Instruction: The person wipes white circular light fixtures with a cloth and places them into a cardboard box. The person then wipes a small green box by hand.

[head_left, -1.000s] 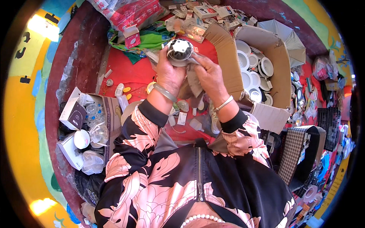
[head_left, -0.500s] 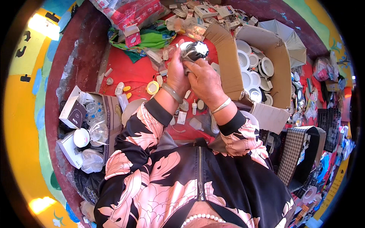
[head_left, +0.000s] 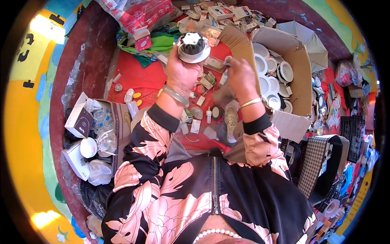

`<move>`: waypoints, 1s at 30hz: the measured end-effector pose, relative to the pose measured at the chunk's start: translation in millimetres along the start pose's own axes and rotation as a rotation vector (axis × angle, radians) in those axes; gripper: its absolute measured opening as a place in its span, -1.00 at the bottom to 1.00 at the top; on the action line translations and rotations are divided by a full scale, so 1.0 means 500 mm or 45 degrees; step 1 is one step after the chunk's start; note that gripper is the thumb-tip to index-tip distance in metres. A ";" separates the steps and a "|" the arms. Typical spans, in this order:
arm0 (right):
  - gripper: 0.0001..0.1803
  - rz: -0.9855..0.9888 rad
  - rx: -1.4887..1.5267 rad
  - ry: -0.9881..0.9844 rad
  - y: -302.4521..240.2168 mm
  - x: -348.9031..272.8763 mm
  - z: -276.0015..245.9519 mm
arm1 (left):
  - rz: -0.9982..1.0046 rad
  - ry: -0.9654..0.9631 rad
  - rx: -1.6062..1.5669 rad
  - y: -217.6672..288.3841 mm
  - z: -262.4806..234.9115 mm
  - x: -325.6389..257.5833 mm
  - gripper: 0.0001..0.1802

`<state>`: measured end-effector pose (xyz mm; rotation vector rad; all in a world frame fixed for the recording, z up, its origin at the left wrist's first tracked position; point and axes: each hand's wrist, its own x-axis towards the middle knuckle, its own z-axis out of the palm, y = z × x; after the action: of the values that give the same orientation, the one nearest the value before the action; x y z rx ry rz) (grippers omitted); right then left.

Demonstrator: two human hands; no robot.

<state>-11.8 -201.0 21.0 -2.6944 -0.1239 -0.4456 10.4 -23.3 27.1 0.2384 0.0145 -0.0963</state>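
My left hand (head_left: 183, 73) is closed around a recessed downlight (head_left: 193, 45), which has a black finned heat sink, a silvery back and a white rim. The finned back faces up. To its right, my right hand (head_left: 242, 79) is raised with its fingers pinched, apart from the lamp. A greyish cloth-like scrap (head_left: 227, 60) shows at those fingertips; blur hides its details. Just right of my right hand stands an open cardboard box (head_left: 300, 69) holding several round white lamps (head_left: 286, 71).
Small boxes and lamp parts lie on the red cloth (head_left: 140, 75). At the left, another carton (head_left: 118, 134) holds clear plastic-wrapped items and white boxes. A green cloth (head_left: 161, 40) and red plastic bag (head_left: 142, 16) lie at the far side. A checked box (head_left: 313, 166) stands at the right.
My hands have separated: the right moved off to the right with the greyish scrap. The left moved slightly left, tilting the downlight so that its finned back faces up.
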 end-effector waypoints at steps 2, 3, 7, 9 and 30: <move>-0.68 0.012 0.233 0.154 0.041 0.014 -0.009 | -0.042 -0.038 -0.021 0.008 -0.009 0.001 -0.55; -0.68 0.010 0.365 0.203 0.049 0.021 -0.017 | -0.051 -0.050 -0.031 0.010 -0.015 -0.001 -0.55; -0.68 0.577 1.453 0.000 0.039 0.031 -0.046 | -0.119 -0.045 -0.050 0.007 -0.007 -0.006 -0.54; -0.70 0.670 1.773 -0.036 0.032 0.028 -0.056 | -0.126 0.066 0.015 0.006 -0.003 -0.009 -0.52; -0.71 0.402 1.723 -0.126 -0.043 -0.005 -0.012 | -0.266 0.078 0.231 -0.035 -0.006 -0.023 -0.63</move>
<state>-19.0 -184.0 33.7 -1.3576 -0.0054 -0.0465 -2.8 -38.7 20.4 0.4208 0.0919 -0.2987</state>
